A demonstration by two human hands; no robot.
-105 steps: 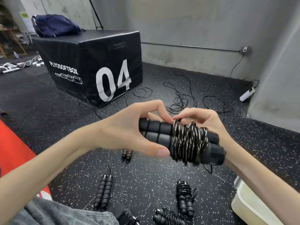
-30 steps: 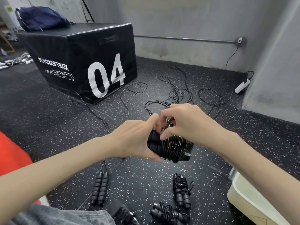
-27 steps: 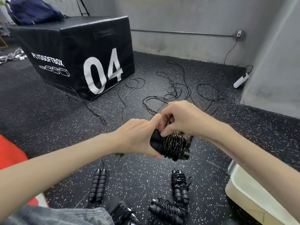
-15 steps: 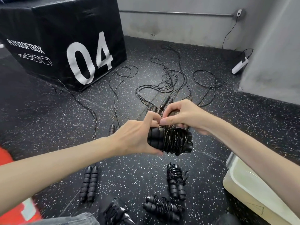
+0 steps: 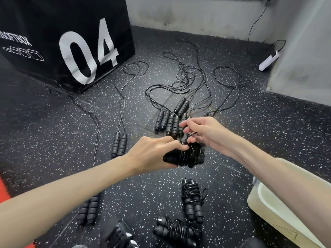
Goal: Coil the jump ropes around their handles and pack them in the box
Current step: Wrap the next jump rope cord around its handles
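Head view: my left hand (image 5: 154,154) grips the pair of black ribbed foam handles wound with thin black cable, the bundle (image 5: 186,156) held just above the speckled black rubber floor (image 5: 53,122). My right hand (image 5: 204,133) sits touching the bundle's far side, thumb and forefinger pinching the last loop of cable. I judge this the tuck-in that closes the coiling step for this rope. Next move calls for seating that loop under the wraps, keeping the left grip tight so the turns do not spring, then carrying the bundle to the cream plastic box (image 5: 279,215) below my right forearm. Two finished coiled ropes (image 5: 192,201) lie beneath the hands, not yet boxed; uncoiled ropes (image 5: 170,120) lie beyond them.
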